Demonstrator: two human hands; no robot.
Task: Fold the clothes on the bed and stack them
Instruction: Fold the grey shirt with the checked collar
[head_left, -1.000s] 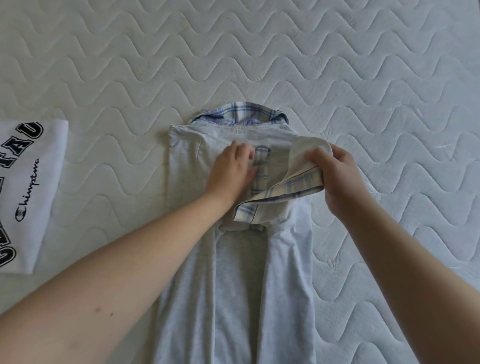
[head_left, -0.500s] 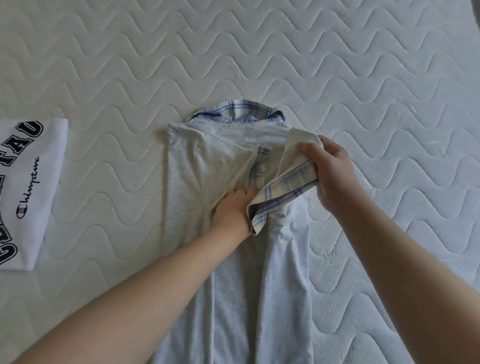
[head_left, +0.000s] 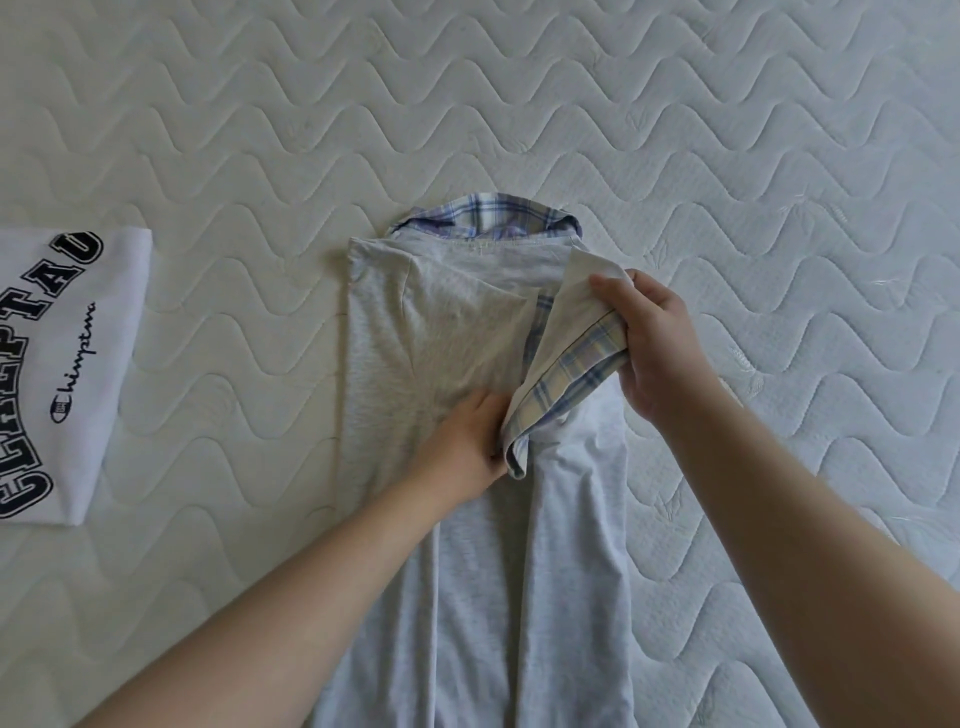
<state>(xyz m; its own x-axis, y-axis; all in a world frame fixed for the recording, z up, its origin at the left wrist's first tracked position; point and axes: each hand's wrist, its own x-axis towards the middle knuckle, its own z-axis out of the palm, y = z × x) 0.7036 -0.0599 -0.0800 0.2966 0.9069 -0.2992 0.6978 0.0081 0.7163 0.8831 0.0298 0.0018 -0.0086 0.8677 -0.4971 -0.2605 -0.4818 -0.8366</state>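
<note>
The only view came from the camera on my head, looking forward and steeply down onto the bed (head_left: 727, 130). It sat close: my forearms entered from the near edge and my left hand (head_left: 462, 447) and right hand (head_left: 649, 343) met around the centre. The wide lens bowed the quilted waves toward the edges. The grey garment (head_left: 519, 597) ran off the near edge, and the white printed shirt (head_left: 78, 364) was cut by the left edge.

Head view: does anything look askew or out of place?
Nothing is damaged. Only the grey garment's plaid-lined sleeve is unsettled: the right hand holds it lifted, lining showing, while the left hand presses beneath.
</note>
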